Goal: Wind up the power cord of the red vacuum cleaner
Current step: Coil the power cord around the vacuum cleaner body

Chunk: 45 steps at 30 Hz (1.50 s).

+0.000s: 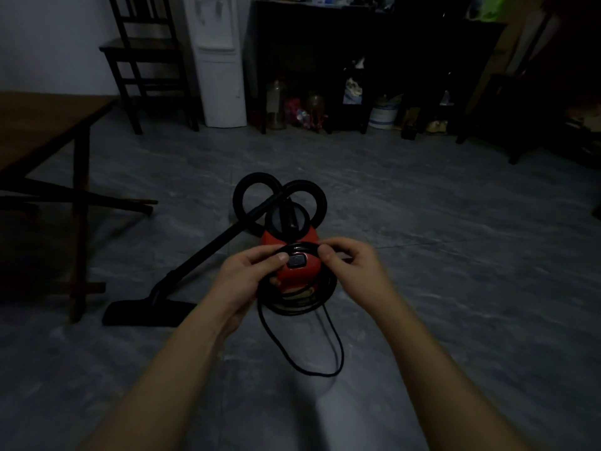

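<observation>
The red vacuum cleaner point(299, 255) stands on the grey floor in the middle of the view. Its black power cord point(302, 305) lies in several coils held over the red body, and a loose loop point(325, 369) of cord hangs down onto the floor toward me. My left hand point(247, 278) grips the coils on their left side, thumb on top. My right hand point(351, 262) pinches the coils at their upper right. The black hose point(257, 193) loops behind the body, and its wand runs down left to the floor nozzle point(146, 312).
A wooden table point(42, 125) stands at the left with its leg point(79, 222) near the nozzle. Behind are a dark chair point(146, 60), a white water dispenser point(218, 60) and a dark shelf unit point(357, 60) with jars and bags below. Open grey floor point(455, 255) lies to the right.
</observation>
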Tool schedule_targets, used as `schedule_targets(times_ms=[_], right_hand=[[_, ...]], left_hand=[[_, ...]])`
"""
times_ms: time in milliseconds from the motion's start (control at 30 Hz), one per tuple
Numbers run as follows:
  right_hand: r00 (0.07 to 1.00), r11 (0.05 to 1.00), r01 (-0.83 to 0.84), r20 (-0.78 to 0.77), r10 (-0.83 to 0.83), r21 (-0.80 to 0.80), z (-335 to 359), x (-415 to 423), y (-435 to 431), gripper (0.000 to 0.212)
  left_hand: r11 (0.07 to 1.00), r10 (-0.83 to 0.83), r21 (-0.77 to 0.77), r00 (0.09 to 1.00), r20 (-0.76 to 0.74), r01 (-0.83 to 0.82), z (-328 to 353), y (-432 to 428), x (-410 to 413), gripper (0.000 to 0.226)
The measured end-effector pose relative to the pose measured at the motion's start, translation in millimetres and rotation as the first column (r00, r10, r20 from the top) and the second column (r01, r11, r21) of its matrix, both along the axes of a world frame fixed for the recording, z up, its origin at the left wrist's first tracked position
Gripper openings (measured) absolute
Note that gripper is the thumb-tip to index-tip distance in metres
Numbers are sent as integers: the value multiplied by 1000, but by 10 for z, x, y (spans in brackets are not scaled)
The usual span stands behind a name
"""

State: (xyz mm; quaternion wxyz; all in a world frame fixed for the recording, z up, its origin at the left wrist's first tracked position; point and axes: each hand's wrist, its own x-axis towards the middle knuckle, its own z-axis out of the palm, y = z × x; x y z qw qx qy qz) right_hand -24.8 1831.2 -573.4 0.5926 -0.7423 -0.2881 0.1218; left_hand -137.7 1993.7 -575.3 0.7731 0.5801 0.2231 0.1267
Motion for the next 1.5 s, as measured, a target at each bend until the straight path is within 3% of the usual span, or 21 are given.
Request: schedule_targets(times_ms=[167,467,800,1067,1300,1500], right_hand=[[996,995,-58,59,63,-87,-14,-38,33,18],[993,987,-82,74,93,-140,-41,-71,126,12],[985,990,90,-158,-73,105,6,-11,96,20],[979,992,92,-188,-75,84,11,-18,103,17],[998,983,33,52,-25,-178,-111,-64,105,13],[988,983,-69,126,91,-172,-79,-145,175,23]], left_hand=[[973,-50,224,998,-22,54,-9,-84,-26,19],[979,24,203,1000,17,-27,-7,-89,-28,20],[957,83,275,996,31,-88,-61,-36,-36,12],[992,114,-69,984,138,-106,46,-55,23,24],[991,129,-38,989,78,-126,-25,80,11,18],[988,23,154,1000,-21,-20,-47,5,-39,17]])
